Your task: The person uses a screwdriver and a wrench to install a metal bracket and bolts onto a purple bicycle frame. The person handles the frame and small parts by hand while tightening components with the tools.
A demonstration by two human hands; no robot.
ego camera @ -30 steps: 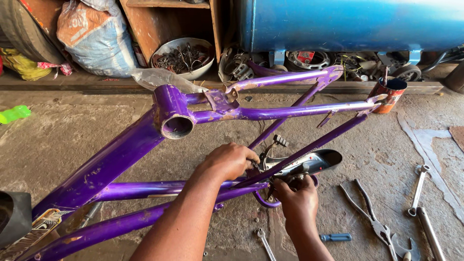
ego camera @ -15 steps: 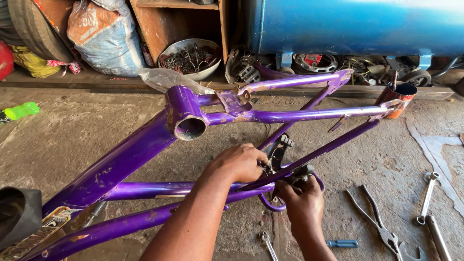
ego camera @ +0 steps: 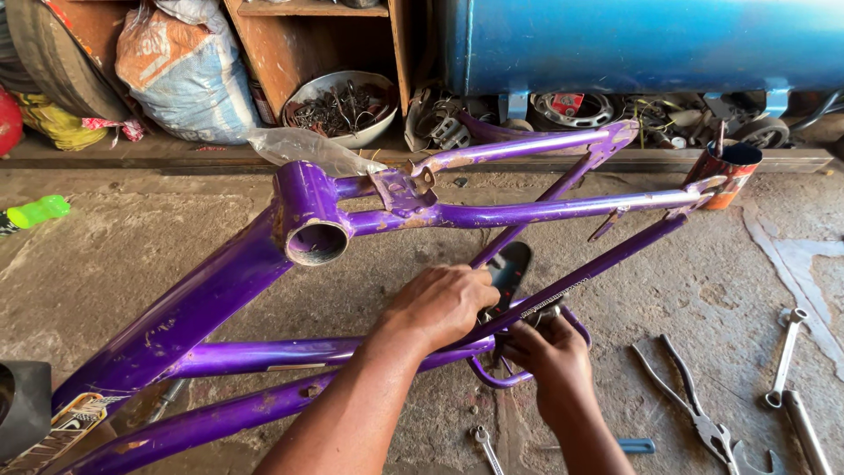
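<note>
A purple bicycle frame (ego camera: 220, 290) lies across the concrete floor, its round open shell (ego camera: 315, 237) facing me. My left hand (ego camera: 440, 303) reaches over a thin frame tube, fingers curled around the base of a black saddle (ego camera: 512, 264) that points away from me. Just below that tube, my right hand (ego camera: 549, 361) pinches the small metal clamp under the saddle, beside a curved purple loop (ego camera: 492, 378). The hands hide the clamp itself.
Pliers (ego camera: 694, 413), a long wrench (ego camera: 785, 356), a small spanner (ego camera: 485, 444) and a blue-handled tool (ego camera: 635, 446) lie on the floor at right. Behind stand a red can (ego camera: 730, 171), a bowl of metal scraps (ego camera: 343, 110), a blue tank (ego camera: 651, 40), a sack (ego camera: 180, 70) and a green bottle (ego camera: 40, 211).
The black saddle has swung from lying sideways to pointing away from me. Both hands stayed at its clamp, and the view has moved closer.
</note>
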